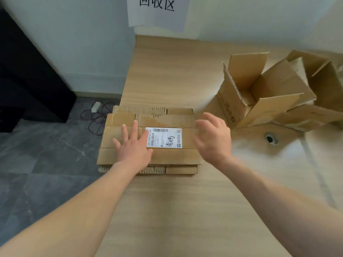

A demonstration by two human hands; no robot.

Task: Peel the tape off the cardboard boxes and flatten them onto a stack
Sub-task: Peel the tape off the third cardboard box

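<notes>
A stack of flattened cardboard boxes (167, 156) lies at the left edge of the wooden table. The top sheet carries a white shipping label (164, 137). My left hand (132, 145) lies flat on the top sheet, fingers spread, touching the label's left edge. My right hand (213, 138) hovers with fingers apart just past the stack's right edge, holding nothing. An open cardboard box (259, 93) stands with its flaps up at the right. Behind it sits another opened box (323, 78).
The wooden table (185, 210) has a round cable hole (271, 139) to the right of my right hand. A white paper sign (157, 10) hangs on the wall behind. Left of the table, grey floor tiles hold a power strip with cables (96, 114) and a black cabinet (27, 75).
</notes>
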